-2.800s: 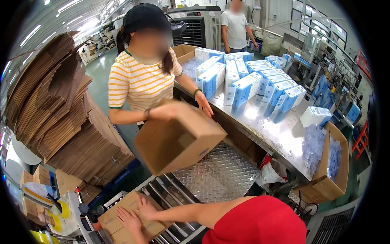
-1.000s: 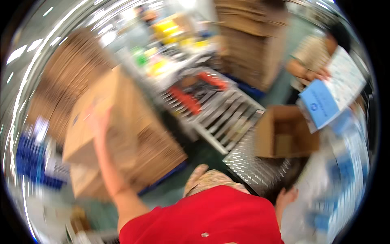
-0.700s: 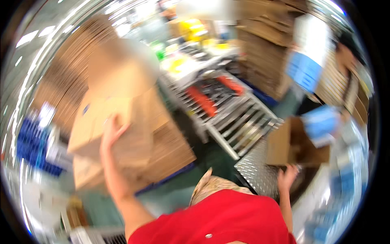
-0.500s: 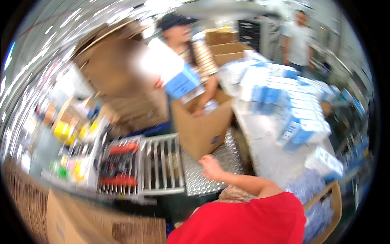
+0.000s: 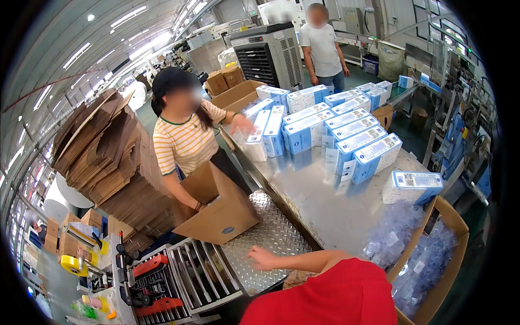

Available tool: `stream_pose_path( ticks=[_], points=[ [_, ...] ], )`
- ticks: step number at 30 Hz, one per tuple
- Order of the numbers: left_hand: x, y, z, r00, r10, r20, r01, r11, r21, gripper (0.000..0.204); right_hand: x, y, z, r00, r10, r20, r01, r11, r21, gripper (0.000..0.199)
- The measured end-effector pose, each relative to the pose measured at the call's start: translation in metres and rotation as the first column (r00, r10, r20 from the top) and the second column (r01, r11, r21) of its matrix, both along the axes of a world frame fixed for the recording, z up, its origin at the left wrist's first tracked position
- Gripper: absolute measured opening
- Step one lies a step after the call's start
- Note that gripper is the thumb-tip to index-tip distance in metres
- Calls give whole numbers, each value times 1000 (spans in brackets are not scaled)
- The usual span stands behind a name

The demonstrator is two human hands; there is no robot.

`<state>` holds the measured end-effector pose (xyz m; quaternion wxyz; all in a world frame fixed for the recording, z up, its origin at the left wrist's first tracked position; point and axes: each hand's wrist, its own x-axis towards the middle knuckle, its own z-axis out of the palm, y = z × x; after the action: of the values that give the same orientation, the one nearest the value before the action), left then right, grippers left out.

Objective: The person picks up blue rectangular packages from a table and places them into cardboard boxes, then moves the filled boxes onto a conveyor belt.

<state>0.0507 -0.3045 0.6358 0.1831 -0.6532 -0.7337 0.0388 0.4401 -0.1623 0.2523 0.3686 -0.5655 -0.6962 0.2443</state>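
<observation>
Rollers (image 5: 203, 271) lie at 9 o'clock of my right hand (image 5: 262, 257), which rests open with fingers spread on the tread plate (image 5: 281, 235). My left hand is out of view. The open cardboard box (image 5: 219, 208) sits at 11 o'clock, steadied by a co-worker. Best to keep the palm flat and clear of the box while it is loaded. Half a second ago she held a blue carton over it; now she reaches for the blue cartons (image 5: 325, 132) at 1 o'clock.

A tall heap of flattened cardboard (image 5: 108, 162) leans at the left. Blue-and-white boxes (image 5: 336, 135) stand in rows on the steel tabletop (image 5: 319, 200). A yellow tape roll (image 5: 73, 265) lies lower left, and a grey cooler (image 5: 271, 54) stands behind.
</observation>
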Motion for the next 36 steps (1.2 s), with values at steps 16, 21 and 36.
stream_pose_path(
  ticks=[16, 21, 36],
  points=[
    [165, 11, 78, 872, -273, -406, 181, 951, -249, 32, -83, -13, 316, 944, 329, -9, -131, 401, 907, 63],
    [186, 67, 49, 784, -570, -246, 484, 809, -333, 32, -48, 12, 277, 957, 275, 94, -272, 732, 624, 24],
    [128, 255, -179, 605, -760, 237, 621, 637, 456, 34, 93, 5, 179, 913, -12, 409, -86, 972, 219, 21]
  ],
)
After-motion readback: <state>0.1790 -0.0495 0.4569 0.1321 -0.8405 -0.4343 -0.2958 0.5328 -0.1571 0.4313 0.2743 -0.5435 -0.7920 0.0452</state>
